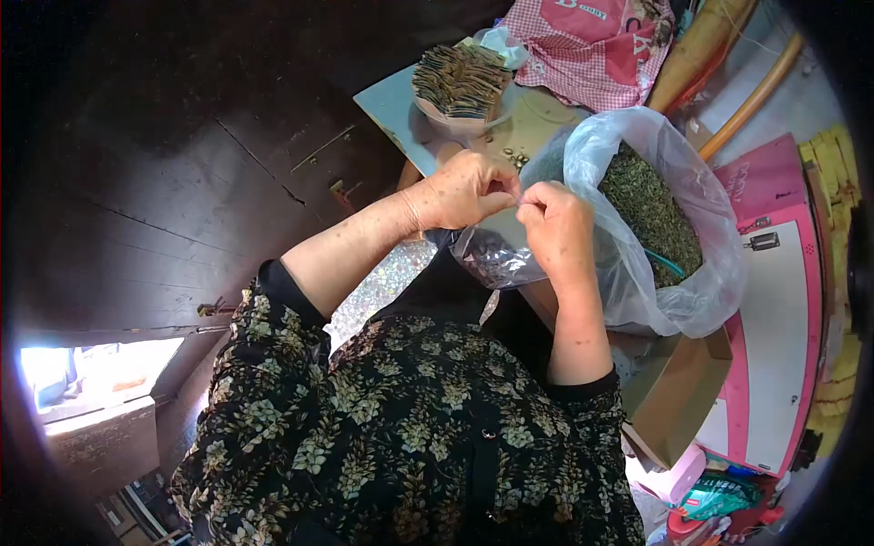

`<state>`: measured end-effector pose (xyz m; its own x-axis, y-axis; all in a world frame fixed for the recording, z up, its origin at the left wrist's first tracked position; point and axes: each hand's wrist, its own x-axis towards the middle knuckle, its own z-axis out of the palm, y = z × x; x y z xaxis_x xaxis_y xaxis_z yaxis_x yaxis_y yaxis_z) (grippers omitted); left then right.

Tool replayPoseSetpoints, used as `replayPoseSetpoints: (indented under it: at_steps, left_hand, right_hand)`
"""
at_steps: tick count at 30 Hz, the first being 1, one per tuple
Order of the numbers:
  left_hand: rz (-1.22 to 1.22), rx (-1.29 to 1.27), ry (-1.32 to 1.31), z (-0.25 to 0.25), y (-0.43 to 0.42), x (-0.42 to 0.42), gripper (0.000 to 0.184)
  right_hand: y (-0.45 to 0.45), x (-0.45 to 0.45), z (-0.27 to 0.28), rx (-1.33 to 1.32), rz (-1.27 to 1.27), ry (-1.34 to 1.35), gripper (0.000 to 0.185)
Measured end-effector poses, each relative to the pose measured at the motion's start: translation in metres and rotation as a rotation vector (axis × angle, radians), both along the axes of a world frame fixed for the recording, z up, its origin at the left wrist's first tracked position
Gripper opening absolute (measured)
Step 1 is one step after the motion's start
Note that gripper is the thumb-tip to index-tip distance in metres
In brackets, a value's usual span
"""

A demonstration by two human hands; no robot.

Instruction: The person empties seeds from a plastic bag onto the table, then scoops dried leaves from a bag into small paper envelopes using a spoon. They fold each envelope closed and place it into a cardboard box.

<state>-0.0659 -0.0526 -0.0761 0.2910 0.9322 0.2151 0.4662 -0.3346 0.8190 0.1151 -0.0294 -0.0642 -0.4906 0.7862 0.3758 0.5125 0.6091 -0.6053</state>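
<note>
My left hand (469, 193) and my right hand (557, 229) meet over the table, fingers pinched together at the tips. What they pinch is too small to make out. Below them lies a clear plastic bag (501, 261) with dark contents. To the right of my right hand stands a large open plastic bag (592, 164) holding dried green chopped leaves (651, 200), with a teal strip (665, 262) lying in it. Beyond my left hand, a bowl (464, 123) is heaped with thin brownish-green packets (462, 80). Several small dark bits (516, 157) lie scattered on the table near the bowl.
The pale table (382, 98) reaches under the bowl and bags. A red checked cloth bag (592, 45) lies at the back. A cardboard box (678, 400) and a pink-and-white panel (774, 328) are at the right. A dark wooden surface (182, 173) fills the left.
</note>
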Motion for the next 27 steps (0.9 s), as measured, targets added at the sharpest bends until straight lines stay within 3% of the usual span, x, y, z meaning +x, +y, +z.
replayPoseSetpoints:
  at_steps: [8,13,16,27]
  left_hand:
    - [-0.022,0.037,-0.02,-0.001,0.0,-0.001,0.011]
    - [-0.011,0.076,-0.004,0.003,0.0,0.0,0.011]
    - [-0.002,0.07,0.012,0.004,0.0,-0.002,0.012]
    - [0.002,-0.006,0.037,0.007,-0.001,0.001,0.013]
  right_hand:
    - [0.001,-0.003,-0.007,-0.062,-0.029,0.016,0.005]
    - [-0.002,-0.007,-0.011,0.149,-0.071,0.059,0.003]
    - [-0.005,-0.002,-0.002,0.007,-0.049,0.037,0.004]
    - [-0.001,0.0,-0.013,0.103,-0.084,0.001,0.004]
